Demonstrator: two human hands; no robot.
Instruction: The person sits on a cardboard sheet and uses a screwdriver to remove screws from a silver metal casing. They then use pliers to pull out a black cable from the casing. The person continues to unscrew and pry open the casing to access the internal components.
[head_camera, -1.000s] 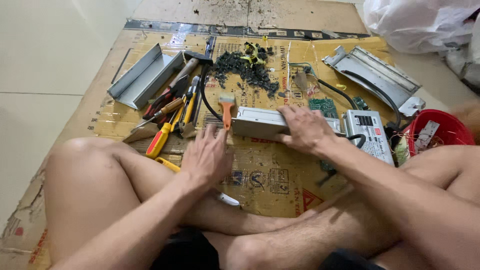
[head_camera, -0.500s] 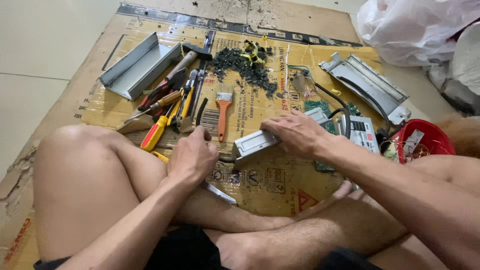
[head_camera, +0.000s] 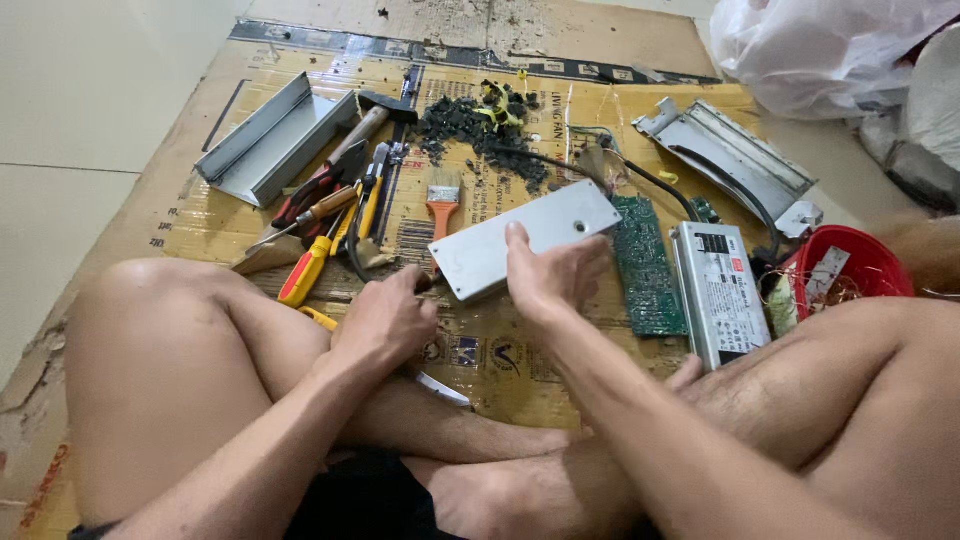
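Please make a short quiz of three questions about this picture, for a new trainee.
1. True or false: the right hand holds up the grey metal cover.
2. What lies just right of the cover on the cardboard? A) green circuit board B) hammer C) paintbrush
3. Fill in: the red bowl sits at the far ____ of the view.

Key: 1 true. 2 A, the green circuit board. 3 right.
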